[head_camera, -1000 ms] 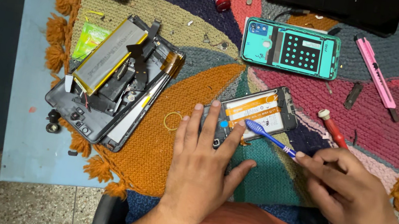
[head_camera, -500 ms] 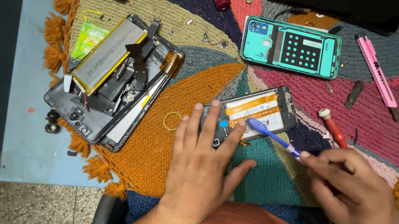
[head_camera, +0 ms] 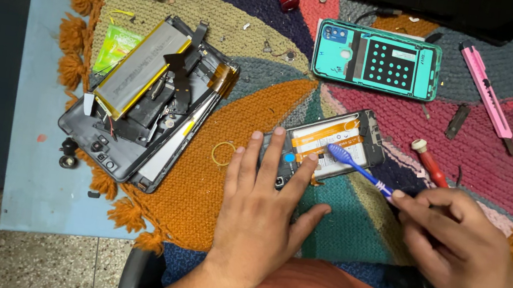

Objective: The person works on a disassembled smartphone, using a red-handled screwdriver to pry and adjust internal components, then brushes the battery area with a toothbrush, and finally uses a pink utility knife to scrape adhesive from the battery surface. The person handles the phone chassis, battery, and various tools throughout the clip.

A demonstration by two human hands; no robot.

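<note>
Head view looks down on a multicoloured knitted mat [head_camera: 244, 182] spread over a pale blue counter [head_camera: 34, 200]. Left hand [head_camera: 263, 215] lies flat with fingers spread, its fingertips [head_camera: 279, 134] pressing the near end of an opened phone [head_camera: 326, 147] that lies mid-mat. Right hand [head_camera: 462, 250] pinches a blue plastic pry tool [head_camera: 356, 169], whose flat tip rests on the phone's orange-labelled battery. Just beyond lies a teal back cover [head_camera: 375, 59]; a dismantled tablet [head_camera: 141, 104] sits well to the left.
</note>
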